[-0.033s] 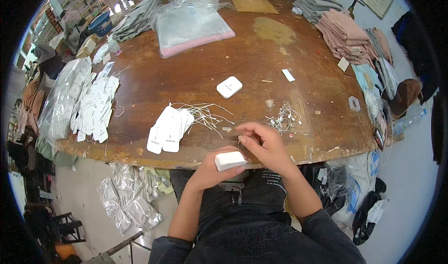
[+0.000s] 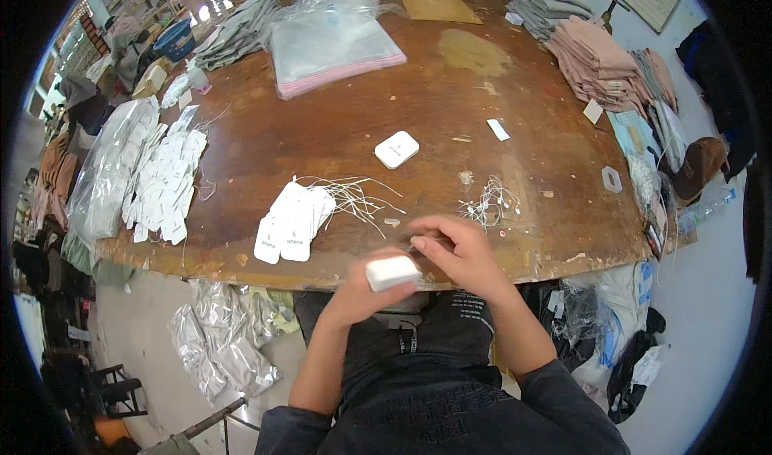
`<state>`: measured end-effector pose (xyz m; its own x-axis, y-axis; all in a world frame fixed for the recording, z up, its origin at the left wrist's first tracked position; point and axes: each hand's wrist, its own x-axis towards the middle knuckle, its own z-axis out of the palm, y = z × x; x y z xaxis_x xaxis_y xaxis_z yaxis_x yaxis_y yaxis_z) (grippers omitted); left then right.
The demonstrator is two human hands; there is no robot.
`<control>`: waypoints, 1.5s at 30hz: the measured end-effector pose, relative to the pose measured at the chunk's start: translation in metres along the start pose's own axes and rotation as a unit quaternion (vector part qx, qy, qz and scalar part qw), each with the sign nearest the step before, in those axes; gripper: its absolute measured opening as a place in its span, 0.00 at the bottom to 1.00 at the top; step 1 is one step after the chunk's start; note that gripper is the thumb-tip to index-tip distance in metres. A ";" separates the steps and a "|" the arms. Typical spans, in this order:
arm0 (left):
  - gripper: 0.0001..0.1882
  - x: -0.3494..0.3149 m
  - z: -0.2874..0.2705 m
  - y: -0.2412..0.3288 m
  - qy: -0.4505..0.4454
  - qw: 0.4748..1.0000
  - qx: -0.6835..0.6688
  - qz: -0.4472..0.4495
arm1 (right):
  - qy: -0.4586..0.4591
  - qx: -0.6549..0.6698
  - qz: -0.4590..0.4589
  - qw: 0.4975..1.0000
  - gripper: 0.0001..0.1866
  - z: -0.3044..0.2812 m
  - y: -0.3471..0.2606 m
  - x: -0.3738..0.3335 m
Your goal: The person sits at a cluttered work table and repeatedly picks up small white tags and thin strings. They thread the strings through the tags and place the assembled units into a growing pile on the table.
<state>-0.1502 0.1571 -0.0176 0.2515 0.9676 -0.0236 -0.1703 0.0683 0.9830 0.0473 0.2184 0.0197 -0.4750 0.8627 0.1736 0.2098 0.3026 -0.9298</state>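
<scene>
My left hand, slightly smeared by motion, grips a thick stack of white hang tags at the table's near edge. Just right of the stack, my right hand has thumb and forefinger pinched together. A thin pale string shows faintly at those fingertips. Left of my hands lies a fanned pile of strung hang tags, their white strings trailing right. Beyond my right hand is a small tangle of loose white strings. Another neat stack of white tags sits farther back.
A larger heap of white tags lies at the left beside clear plastic. Clear bags with a pink edge lie at the back. Folded pink garments and grey garments are stacked on both sides.
My left hand and its tag stack have shifted slightly left. The right hand has dipped a little, its fingers still pinched. Everything on the table stays put.
</scene>
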 end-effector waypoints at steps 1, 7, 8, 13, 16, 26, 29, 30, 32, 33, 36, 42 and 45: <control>0.13 -0.001 -0.004 0.002 0.044 0.998 -0.033 0.000 | 0.000 0.016 0.002 1.000 0.07 -0.007 0.002 -0.002; 0.17 0.004 -0.001 0.007 0.158 0.972 -0.169 -0.031 | 0.201 0.400 0.031 0.894 0.06 -0.023 0.024 0.004; 0.18 0.006 0.000 0.007 0.180 0.967 -0.171 -0.054 | 0.251 0.464 0.010 0.849 0.06 -0.021 0.025 0.007; 0.19 0.013 -0.003 0.005 0.182 0.945 -0.263 -0.069 | 0.111 0.301 0.090 0.943 0.06 0.011 0.013 0.018; 0.19 0.013 -0.001 -0.001 0.200 0.943 -0.265 -0.039 | 0.105 0.274 0.075 0.953 0.03 0.049 0.005 0.017; 0.20 0.007 0.001 0.002 0.306 0.946 -0.088 0.057 | 0.114 0.095 0.009 0.989 0.04 0.066 0.001 0.030; 0.18 0.005 0.003 0.003 0.329 0.939 -0.046 0.088 | 0.116 0.033 -0.073 0.990 0.04 0.070 -0.001 0.034; 0.18 0.005 0.004 0.003 0.332 0.938 -0.030 0.094 | 0.117 0.011 -0.085 0.989 0.04 0.071 0.000 0.035; 0.17 0.005 0.004 0.002 0.337 0.936 -0.009 0.098 | 0.111 -0.015 -0.099 0.989 0.04 0.072 0.000 0.037; 0.16 0.004 0.004 0.001 0.341 0.935 -0.004 0.096 | 0.104 -0.017 -0.099 0.989 0.03 0.073 0.000 0.037; 0.15 0.001 0.004 0.001 0.340 0.936 0.015 0.091 | 0.091 -0.037 -0.120 0.988 0.03 0.071 -0.001 0.038; 0.19 -0.001 -0.008 0.005 0.325 0.844 0.362 0.225 | 0.041 0.037 -0.044 0.998 0.04 0.062 -0.003 0.042; 0.19 -0.003 -0.020 0.006 0.280 0.730 0.549 0.296 | -0.005 0.253 0.111 0.961 0.04 0.066 -0.002 0.038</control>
<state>-0.1710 0.1599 -0.0152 -0.0370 0.7171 0.6960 0.8520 -0.3413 0.3970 -0.0273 0.2238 0.0067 -0.4747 0.8788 -0.0479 -0.1352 -0.1266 -0.9827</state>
